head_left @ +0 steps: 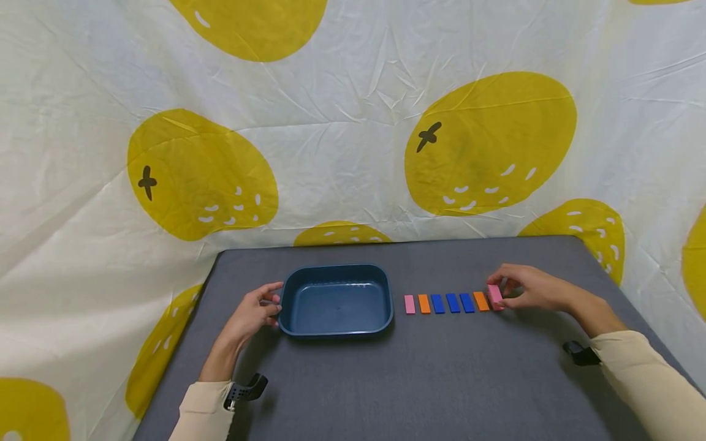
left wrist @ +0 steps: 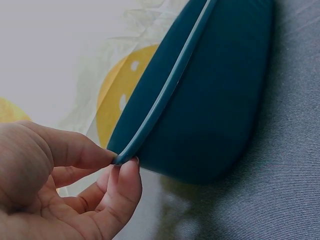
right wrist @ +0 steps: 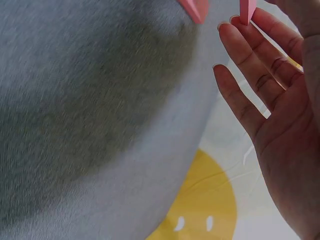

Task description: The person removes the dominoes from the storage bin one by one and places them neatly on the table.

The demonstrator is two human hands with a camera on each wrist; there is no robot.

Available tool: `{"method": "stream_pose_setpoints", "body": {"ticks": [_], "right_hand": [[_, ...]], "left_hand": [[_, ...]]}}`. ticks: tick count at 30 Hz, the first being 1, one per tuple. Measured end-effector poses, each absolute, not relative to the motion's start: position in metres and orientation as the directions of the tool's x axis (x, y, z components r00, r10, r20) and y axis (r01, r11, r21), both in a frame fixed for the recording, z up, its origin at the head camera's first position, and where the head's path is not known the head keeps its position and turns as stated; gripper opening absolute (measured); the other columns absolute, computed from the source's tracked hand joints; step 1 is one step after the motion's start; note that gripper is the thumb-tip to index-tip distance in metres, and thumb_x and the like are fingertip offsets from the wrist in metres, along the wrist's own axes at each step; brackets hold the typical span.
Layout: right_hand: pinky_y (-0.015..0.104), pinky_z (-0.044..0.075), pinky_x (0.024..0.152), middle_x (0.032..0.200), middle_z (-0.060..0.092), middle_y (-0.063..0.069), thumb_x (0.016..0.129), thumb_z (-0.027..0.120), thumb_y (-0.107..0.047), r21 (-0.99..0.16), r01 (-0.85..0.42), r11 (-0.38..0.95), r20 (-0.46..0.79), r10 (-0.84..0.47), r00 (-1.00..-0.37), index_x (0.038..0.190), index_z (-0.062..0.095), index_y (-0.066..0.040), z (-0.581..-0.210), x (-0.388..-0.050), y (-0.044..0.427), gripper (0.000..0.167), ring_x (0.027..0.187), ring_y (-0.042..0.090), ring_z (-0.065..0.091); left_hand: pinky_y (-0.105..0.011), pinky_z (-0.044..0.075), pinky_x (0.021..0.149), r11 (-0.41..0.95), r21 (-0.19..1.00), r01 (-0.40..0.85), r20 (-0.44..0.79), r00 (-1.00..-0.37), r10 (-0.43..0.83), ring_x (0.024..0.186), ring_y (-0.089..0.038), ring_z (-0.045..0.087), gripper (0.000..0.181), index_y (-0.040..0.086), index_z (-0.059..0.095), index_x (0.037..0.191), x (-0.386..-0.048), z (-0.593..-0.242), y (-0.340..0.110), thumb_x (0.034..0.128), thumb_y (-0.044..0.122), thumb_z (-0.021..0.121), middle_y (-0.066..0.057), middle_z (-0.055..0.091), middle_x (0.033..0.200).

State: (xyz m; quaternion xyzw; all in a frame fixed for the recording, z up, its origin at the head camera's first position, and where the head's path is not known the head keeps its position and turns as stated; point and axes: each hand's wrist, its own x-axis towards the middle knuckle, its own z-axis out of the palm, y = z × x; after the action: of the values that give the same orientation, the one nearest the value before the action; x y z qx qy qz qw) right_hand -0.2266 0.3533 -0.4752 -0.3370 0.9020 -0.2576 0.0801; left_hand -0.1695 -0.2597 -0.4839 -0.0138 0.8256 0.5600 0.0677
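A dark blue rectangular basin [head_left: 336, 334] stands on the table, left of a row of small flat blocks. My left hand [head_left: 255, 315] pinches the basin's left rim between thumb and fingertips; the left wrist view shows the same grip on the rim [left wrist: 167, 90]. At the row's right end, my right hand [head_left: 532, 289] holds a pink block [head_left: 494, 294] between thumb and fingers. In the right wrist view, the held pink block [right wrist: 247, 10] is apart from a second pink block [right wrist: 196, 9] on the table. Its other fingers are extended.
From the left, the row runs pink block [head_left: 409, 304], orange block [head_left: 424, 304], three blue blocks [head_left: 453, 303], then another orange block [head_left: 482, 301]. They lie on a grey cloth-covered table [head_left: 353, 386]. Behind it hangs a white curtain [head_left: 342, 165] with yellow fruit shapes.
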Motion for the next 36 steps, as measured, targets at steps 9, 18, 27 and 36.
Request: {"method": "stream_pose_setpoints", "body": {"ticks": [9, 18, 27, 36], "right_hand": [[0.030, 0.057, 0.080, 0.111, 0.062, 0.001, 0.088, 0.080, -0.021, -0.487, -0.583, 0.650, 0.043, -0.649, -0.760, 0.120, 0.067, -0.008, -0.481, -0.226, 0.375, 0.037, 0.091, 0.014, 0.062], [0.030, 0.056, 0.076, 0.111, 0.062, 0.001, 0.088, 0.081, -0.023, -0.423, -0.622, 0.659, 0.035, -0.674, -0.738, 0.120, 0.069, -0.007, -0.488, -0.227, 0.385, 0.038, 0.089, 0.012, 0.062], [0.032, 0.055, 0.076, 0.108, 0.061, -0.001, 0.087, 0.081, -0.027, -0.389, -0.613, 0.687, 0.020, -0.659, -0.752, 0.118, 0.070, -0.010, -0.489, -0.230, 0.380, 0.037, 0.088, 0.012, 0.060], [0.031, 0.053, 0.074, 0.106, 0.058, -0.001, 0.086, 0.082, -0.026, -0.357, -0.602, 0.714, -0.007, -0.646, -0.763, 0.117, 0.070, -0.011, -0.492, -0.234, 0.377, 0.037, 0.087, 0.011, 0.057]], "left_hand": [[-0.041, 0.059, 0.071, 0.376, 0.921, -0.099, -0.129, -0.990, 0.056, 0.091, -0.026, 0.055, 0.055, 0.003, 0.045, 0.150, -0.171, -0.484, -0.260, 0.0966, -0.007, 0.055, -0.020, 0.049, 0.114], [-0.042, 0.059, 0.071, 0.370, 0.923, -0.106, -0.135, -0.989, 0.054, 0.091, -0.026, 0.054, 0.055, 0.003, 0.046, 0.150, -0.171, -0.484, -0.260, 0.0962, -0.007, 0.056, -0.020, 0.049, 0.114], [-0.042, 0.059, 0.071, 0.372, 0.922, -0.106, -0.133, -0.990, 0.047, 0.093, -0.027, 0.054, 0.055, 0.004, 0.046, 0.149, -0.172, -0.485, -0.261, 0.0962, -0.007, 0.056, -0.019, 0.049, 0.114], [-0.041, 0.058, 0.071, 0.373, 0.922, -0.104, -0.132, -0.990, 0.048, 0.092, -0.027, 0.054, 0.055, 0.004, 0.046, 0.150, -0.170, -0.485, -0.260, 0.0965, -0.007, 0.056, -0.019, 0.049, 0.114]]}}
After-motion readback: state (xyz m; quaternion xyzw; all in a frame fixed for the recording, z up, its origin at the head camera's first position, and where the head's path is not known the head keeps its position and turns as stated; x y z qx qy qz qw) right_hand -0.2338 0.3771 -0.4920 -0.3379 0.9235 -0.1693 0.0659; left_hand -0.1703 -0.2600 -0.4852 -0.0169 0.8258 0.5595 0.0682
